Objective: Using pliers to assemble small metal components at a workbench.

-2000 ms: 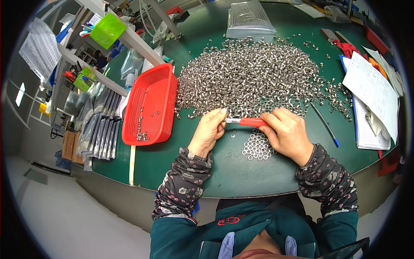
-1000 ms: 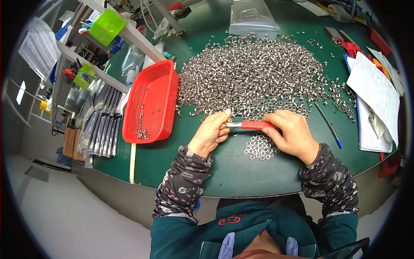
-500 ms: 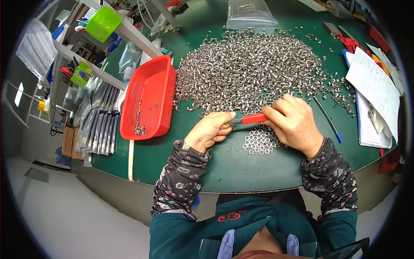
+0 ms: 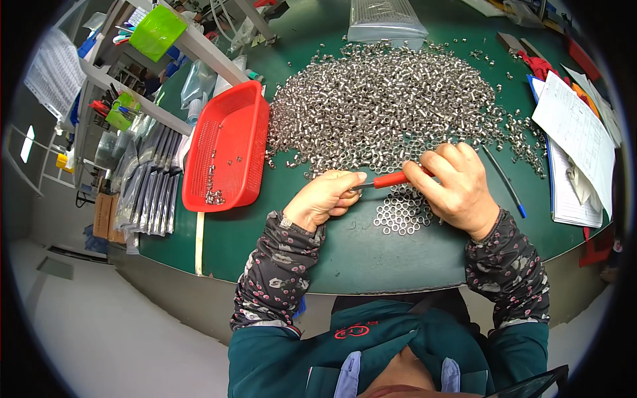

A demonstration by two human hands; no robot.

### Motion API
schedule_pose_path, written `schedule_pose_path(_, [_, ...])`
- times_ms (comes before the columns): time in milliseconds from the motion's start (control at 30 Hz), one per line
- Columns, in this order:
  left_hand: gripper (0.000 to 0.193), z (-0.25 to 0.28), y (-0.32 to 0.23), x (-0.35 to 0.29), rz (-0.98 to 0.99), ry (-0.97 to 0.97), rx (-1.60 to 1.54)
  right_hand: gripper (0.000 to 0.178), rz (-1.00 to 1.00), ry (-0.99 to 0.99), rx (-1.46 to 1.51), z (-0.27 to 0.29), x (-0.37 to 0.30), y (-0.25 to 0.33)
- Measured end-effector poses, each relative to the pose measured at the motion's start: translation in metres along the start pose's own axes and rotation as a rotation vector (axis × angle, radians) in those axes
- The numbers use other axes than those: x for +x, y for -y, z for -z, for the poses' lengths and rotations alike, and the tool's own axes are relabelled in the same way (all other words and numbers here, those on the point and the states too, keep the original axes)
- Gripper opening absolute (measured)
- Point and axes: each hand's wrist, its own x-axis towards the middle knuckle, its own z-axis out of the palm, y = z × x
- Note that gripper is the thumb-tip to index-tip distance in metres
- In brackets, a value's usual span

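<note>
My right hand [image 4: 452, 189] is closed around the red handle of a knife-like tool [image 4: 391, 180] with a narrow metal blade. The blade points left and its tip meets the fingers of my left hand [image 4: 326, 199]. Thumb and fingers there pinch what looks like a small metal ring, mostly hidden by the fingertips. Below the tool, a flat cluster of small metal rings [image 4: 402, 213] lies on the green table [image 4: 371, 262]. Just beyond both hands spreads a large heap of short metal sleeves [image 4: 385, 106].
A red perforated basket [image 4: 257, 142] with several metal pieces inside stands at left. To the right lie a blue pen [image 4: 507, 184] and papers on a clipboard [image 4: 574, 132]. A clear plastic bag [image 4: 387, 20] sits behind the heap. Wrapped dark packs [image 4: 147, 199] stand beyond the table's left side.
The tool has turned slightly about its length, so the blade now looks narrower. My right hand has rolled a little with it, while my left hand stays nearly in place.
</note>
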Motion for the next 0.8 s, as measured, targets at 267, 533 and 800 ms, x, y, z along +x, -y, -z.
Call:
schedule_pose_path(267, [0.036,-0.002,0.001,0.001,-0.058,-0.004,-0.024,0.021,0.009,-0.056,-0.004,0.004,0.003,0.001])
schedule_pose_path(533, [0.024,0.009,0.007,0.005,-0.414,-0.059,-0.299,0.018,-0.477,0.109,0.388,-0.005,-0.006,0.009])
schedule_pose_path(800, [0.007,0.009,0.007,0.007,-0.516,0.057,-0.448,0.016,-0.608,0.134,0.519,-0.012,-0.011,0.011])
